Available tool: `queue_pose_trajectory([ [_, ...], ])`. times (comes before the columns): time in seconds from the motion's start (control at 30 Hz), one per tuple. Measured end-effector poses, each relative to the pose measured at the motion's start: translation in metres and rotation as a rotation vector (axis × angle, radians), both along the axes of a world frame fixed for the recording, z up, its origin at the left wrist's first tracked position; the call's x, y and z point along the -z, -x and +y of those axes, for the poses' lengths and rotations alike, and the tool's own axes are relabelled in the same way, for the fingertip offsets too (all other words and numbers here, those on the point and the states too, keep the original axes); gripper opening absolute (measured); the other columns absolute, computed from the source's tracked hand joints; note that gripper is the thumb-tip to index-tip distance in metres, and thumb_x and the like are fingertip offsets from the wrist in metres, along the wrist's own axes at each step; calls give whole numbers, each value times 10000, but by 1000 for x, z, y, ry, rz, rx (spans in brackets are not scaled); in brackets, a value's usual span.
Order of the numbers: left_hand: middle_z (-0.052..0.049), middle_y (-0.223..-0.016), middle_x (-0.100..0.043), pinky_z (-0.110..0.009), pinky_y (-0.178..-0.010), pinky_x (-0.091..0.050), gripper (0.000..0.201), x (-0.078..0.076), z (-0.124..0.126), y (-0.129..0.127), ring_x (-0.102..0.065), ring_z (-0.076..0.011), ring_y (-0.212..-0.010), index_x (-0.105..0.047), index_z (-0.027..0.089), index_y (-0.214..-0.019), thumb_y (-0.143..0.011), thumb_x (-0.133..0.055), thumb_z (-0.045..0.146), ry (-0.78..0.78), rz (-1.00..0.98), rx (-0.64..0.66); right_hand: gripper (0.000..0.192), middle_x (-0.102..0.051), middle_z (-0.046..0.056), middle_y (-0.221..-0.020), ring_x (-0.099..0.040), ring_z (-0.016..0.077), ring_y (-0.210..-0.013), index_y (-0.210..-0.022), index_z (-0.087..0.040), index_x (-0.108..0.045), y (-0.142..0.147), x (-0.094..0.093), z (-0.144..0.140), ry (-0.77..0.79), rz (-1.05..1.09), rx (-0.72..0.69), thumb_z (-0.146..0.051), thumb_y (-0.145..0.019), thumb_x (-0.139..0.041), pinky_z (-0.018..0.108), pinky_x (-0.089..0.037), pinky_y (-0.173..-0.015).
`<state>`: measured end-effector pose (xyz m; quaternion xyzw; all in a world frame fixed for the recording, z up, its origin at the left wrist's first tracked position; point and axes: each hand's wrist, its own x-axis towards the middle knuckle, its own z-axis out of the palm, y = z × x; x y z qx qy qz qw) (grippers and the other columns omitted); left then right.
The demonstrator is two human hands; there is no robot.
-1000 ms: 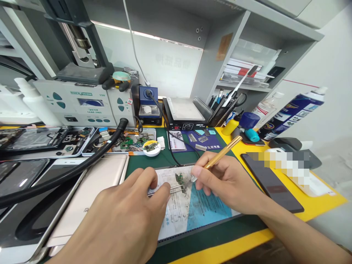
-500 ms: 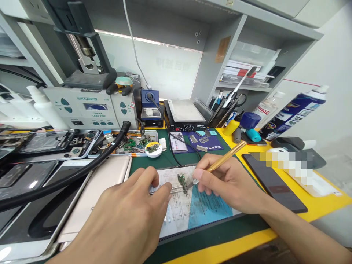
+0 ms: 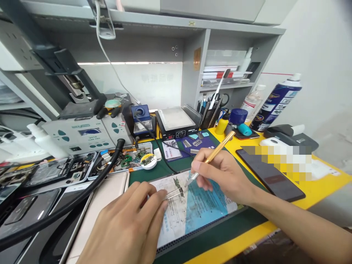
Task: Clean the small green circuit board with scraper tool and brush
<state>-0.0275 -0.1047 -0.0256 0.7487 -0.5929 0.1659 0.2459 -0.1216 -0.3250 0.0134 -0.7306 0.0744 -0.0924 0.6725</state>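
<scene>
At the table's left edge, flat phones [image 3: 41, 205] and glossy opened housings [image 3: 63, 172] are crossed by a thick black hose [image 3: 82, 194]. Nearer the front edge, the left hand [image 3: 129, 227] is closed on thin steel tweezers [image 3: 173, 194], whose tips are pinched on a small green board [image 3: 178, 182]. The board lies on a smooth printed mat [image 3: 198, 212], white and blue, at the middle of the front edge. From the right, a slim brass-coloured tool [image 3: 217, 152] is held pen-fashion in the right hand [image 3: 222, 176], fingers shut round its shaft; its pale tip is set just beside the board.

A slip seems possible: the board is tiny and light, so a loosened tweezer pinch or too hard a push from the tool could flick it off the mat into the clutter. A sideways scrape might lift small parts from its face. On the yellow right side of the table a matt dark phone [image 3: 269, 176] lies flat, and a tall spray can [image 3: 277, 102] stands near the back corner.
</scene>
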Motion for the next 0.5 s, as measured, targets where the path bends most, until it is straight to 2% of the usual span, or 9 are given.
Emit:
queue_pose_trajectory([
  [0.27,-52,-959,-662,-286,-682,-565,156,-2,1,3,-652,-167,-806,-627,174,-1110,-1024,-497,167,49,-11,46,224,-613,-39,-554,-568,57,-496,-753,-139,-606,5,-3,3,-114,-74,-67,-256,-832,-780,128,-461,-476],
  [0.5,-68,-1009,-664,-290,-748,-564,153,9,5,1,-649,-177,-861,-619,179,-1152,-1018,-546,192,56,-61,27,281,-611,-29,-577,-547,53,-484,-784,-144,-594,6,-5,4,-30,-113,-55,-371,-899,-713,141,-444,-471],
])
